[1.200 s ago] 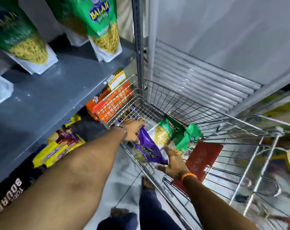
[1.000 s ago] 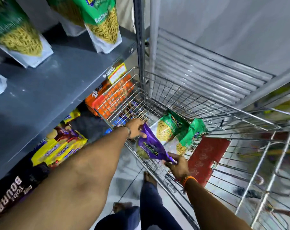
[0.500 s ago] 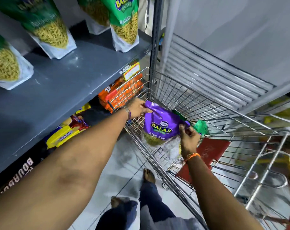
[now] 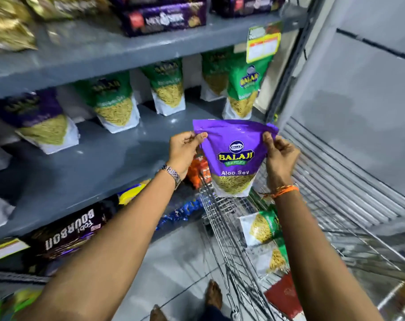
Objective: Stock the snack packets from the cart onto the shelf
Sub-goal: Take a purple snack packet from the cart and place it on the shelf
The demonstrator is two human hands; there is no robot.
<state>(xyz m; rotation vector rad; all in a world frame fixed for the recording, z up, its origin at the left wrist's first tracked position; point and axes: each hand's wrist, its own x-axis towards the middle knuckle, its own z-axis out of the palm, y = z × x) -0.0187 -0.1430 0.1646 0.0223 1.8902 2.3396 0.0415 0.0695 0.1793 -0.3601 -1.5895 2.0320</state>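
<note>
A purple Balaji Aloo Sev packet (image 4: 234,158) hangs upright in the air above the cart's front end, just in front of the grey shelf (image 4: 99,163). My left hand (image 4: 185,151) pinches its top left corner and my right hand (image 4: 281,156) pinches its top right corner. Green snack packets (image 4: 264,230) lie inside the wire cart (image 4: 222,228) below. On the shelf stand another purple packet (image 4: 37,121) at the left and green packets (image 4: 114,103) further right.
An upper shelf (image 4: 132,47) holds dark biscuit boxes and golden packs. Below the grey shelf lie Bourbon packs (image 4: 67,232) and yellow and orange packets. A grey wall panel (image 4: 359,100) stands right of the cart. My bare feet are on the floor beside the cart.
Both hands have lifted the purple packet out of the cart up to shelf height. The view has tilted up, now showing the upper shelf.
</note>
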